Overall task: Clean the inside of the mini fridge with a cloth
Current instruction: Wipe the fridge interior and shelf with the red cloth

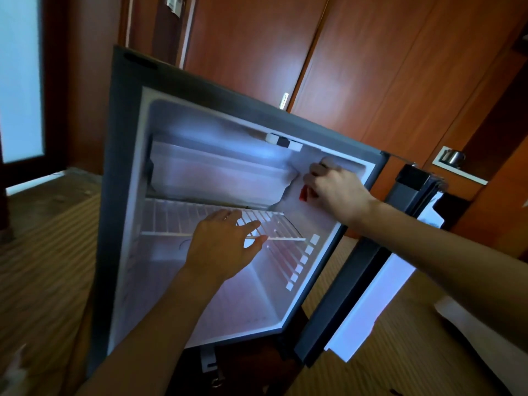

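Looking early to me: fridge [123, 195] open and empty but for the shelf [177, 221], left hand [225, 244] spread flat, holding nothing, right hand [334, 192] curled around something red [303, 193], maybe the cloth, on the right wall, so most wiping's left.

Red thing [303, 193] behind right hand [337, 190], unidentifiable

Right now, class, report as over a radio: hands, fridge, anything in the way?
Left hand open on the wire shelf. Right hand closed on something red at the inner right wall. Fridge open, lit, no food. Shelf in place.
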